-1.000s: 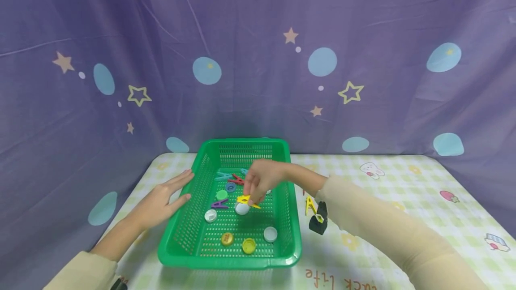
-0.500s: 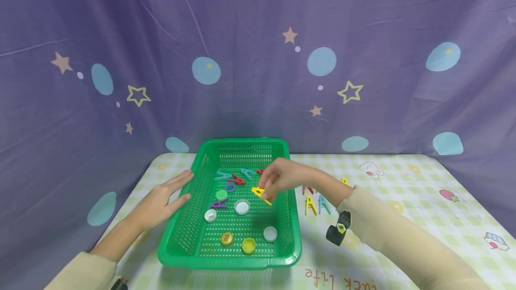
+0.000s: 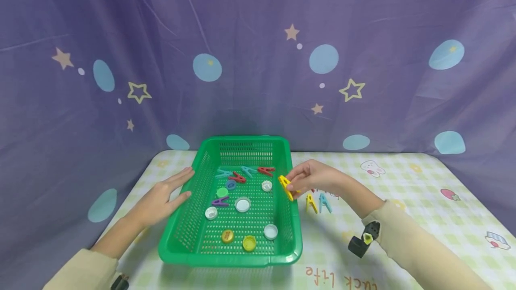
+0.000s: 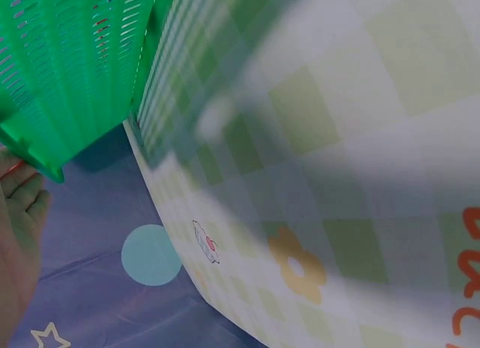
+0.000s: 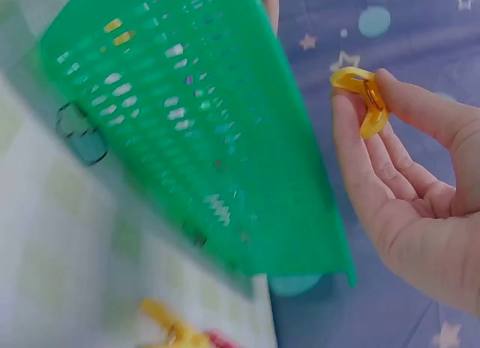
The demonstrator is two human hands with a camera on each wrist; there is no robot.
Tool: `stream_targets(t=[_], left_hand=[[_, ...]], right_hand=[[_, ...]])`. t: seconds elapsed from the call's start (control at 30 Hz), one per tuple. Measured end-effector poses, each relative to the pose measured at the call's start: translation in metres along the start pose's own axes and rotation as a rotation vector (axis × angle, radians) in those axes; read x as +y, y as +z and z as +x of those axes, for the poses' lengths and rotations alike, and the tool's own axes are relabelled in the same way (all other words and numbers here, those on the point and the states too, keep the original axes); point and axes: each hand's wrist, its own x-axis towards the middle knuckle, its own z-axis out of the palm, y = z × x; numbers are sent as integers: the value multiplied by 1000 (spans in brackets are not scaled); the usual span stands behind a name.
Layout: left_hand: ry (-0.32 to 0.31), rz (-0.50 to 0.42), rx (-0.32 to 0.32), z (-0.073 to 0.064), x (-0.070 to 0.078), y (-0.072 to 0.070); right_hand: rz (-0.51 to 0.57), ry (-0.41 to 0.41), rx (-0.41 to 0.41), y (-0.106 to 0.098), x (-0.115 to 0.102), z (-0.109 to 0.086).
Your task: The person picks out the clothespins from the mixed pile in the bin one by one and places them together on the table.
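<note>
A yellow clothespin (image 3: 285, 187) is pinched between the thumb and fingers of my right hand (image 3: 312, 178), over the right rim of the green basket (image 3: 225, 261). The right wrist view shows the same clothespin (image 5: 367, 97) held at the fingertips, above the basket's outer wall. My left hand (image 3: 167, 196) rests with extended fingers against the basket's left rim. Inside the basket lie a purple clothespin (image 3: 220, 202), red clothespins (image 3: 265, 171), light blue clothespins (image 3: 248, 171) and several bottle caps, among them a gold cap (image 3: 227, 236) and a yellow cap (image 3: 249, 243).
Right of the basket, a yellow clothespin (image 3: 311, 203) and a light blue clothespin (image 3: 324, 202) lie on the checked tablecloth (image 3: 403, 236), with red pieces partly hidden behind my right hand. A purple curtain (image 3: 258, 79) hangs behind the table.
My right hand has lifted the yellow clothespin from over the basket's middle and carried it right to the rim. The left hand stays in place.
</note>
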Motion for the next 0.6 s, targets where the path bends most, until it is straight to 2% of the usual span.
stream_targets(t=[0.2,0.43,0.6], left_hand=[[-6,-7,-2,0,-1,1],[-5,-6,0,0,-2,2],[5,-3,11,2,-3,1]], right_hand=[[128,9,23,-14,30,-15],[134,41,69,-27,60,-31],[154,89,163,-35,80,-42]])
